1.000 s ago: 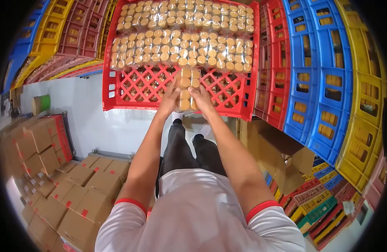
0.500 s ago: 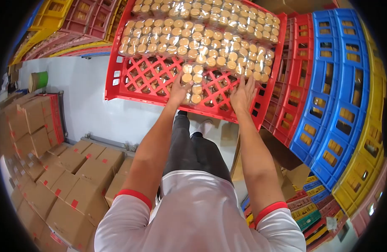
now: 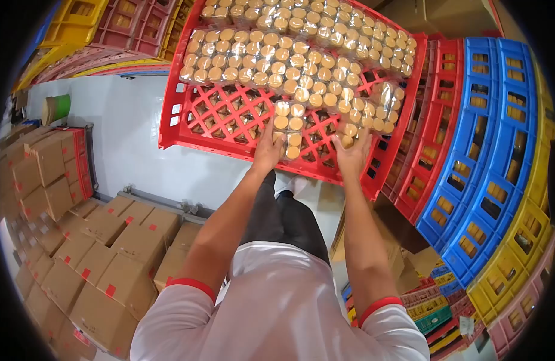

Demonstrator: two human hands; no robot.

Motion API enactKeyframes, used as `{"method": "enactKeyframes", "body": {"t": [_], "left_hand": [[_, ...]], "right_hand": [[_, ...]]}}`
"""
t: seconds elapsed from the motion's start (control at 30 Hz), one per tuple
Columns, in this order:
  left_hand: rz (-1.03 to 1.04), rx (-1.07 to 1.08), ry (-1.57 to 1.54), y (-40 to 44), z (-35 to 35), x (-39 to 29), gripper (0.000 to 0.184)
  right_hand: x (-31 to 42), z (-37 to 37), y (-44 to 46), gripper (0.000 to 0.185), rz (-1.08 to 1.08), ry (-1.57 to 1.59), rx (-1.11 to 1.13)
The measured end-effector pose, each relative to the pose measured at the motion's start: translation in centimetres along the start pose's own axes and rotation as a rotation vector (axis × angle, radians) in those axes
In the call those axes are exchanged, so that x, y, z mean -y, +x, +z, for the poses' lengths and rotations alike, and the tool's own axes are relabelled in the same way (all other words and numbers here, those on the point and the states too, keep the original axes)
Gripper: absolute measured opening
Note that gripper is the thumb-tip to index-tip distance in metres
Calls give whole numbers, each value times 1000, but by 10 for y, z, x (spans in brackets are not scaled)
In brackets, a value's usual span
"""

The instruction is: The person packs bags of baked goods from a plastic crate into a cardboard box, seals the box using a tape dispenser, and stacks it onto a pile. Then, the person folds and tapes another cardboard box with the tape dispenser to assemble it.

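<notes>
A red lattice crate (image 3: 220, 141) holds rows of clear-wrapped packs (image 3: 271, 60) of round, tan, biscuit-like pieces. My left hand (image 3: 268, 149) is at the crate's near side, its fingers and thumb gripping the left edge of one biscuit pack (image 3: 288, 129) that lies apart from the rows. To the right, my right hand (image 3: 353, 153) has its thumb and fingers around the near end of another biscuit pack (image 3: 357, 114). Part of that pack is hidden under the fingers. Through the lattice floor, more wrapped goods show underneath.
Stacked blue crates (image 3: 482, 138), red crates (image 3: 431, 120) and yellow crates (image 3: 521, 234) rise at the right. More crates (image 3: 130, 27) stand at the upper left. Cardboard boxes (image 3: 115, 265) fill the lower left, and a green-and-tan roll (image 3: 55, 109) is beyond them.
My right hand has closed on a pack and drawn it toward me from the row, baring a patch of lattice behind it. The crate appears shifted slightly right and down in view.
</notes>
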State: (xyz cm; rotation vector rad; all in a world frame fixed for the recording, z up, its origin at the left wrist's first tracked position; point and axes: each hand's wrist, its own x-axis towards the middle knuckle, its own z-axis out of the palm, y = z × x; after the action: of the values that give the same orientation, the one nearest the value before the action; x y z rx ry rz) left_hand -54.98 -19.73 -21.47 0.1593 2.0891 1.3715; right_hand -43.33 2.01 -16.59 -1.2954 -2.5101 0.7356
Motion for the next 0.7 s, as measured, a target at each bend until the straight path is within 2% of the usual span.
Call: {"method": "enactKeyframes", "body": {"t": [0.07,0.23,0.3,0.33,0.4,0.43,0.5,0.53,0.57,0.63,0.7], "left_hand": [[21,24,-38,-1,0,-5,72],[65,-3,-32,-5,6,6,70],[77,-15,-21,-10,8,10,71],[80,-13,-21,-13,7,4,72],[68,-3,-19,-18,4,-2,71],[64,8,-19,-18,3,-1,71],[96,-17,-3,-15,1,3,71],[121,-50,12,-14,-1,7,71],[128,-46,10,-12,-4,12,71],[120,-23,-40,-7,-10,16,72],[81,-15,-66,-13,-16,4,72]], "right_hand": [[3,5,6,109,193,-120,115],[2,3,-59,107,232,-156,87],[9,0,-88,106,237,-96,252],[13,8,-87,106,239,-98,254],[18,22,-85,107,-9,-21,164],[28,20,-86,107,0,-21,159],[41,14,-80,107,39,27,454],[39,10,-78,95,4,12,496],[31,6,-68,95,5,11,487],[-3,-1,-28,82,-208,48,339],[-17,-17,39,75,-161,-74,73]]}}
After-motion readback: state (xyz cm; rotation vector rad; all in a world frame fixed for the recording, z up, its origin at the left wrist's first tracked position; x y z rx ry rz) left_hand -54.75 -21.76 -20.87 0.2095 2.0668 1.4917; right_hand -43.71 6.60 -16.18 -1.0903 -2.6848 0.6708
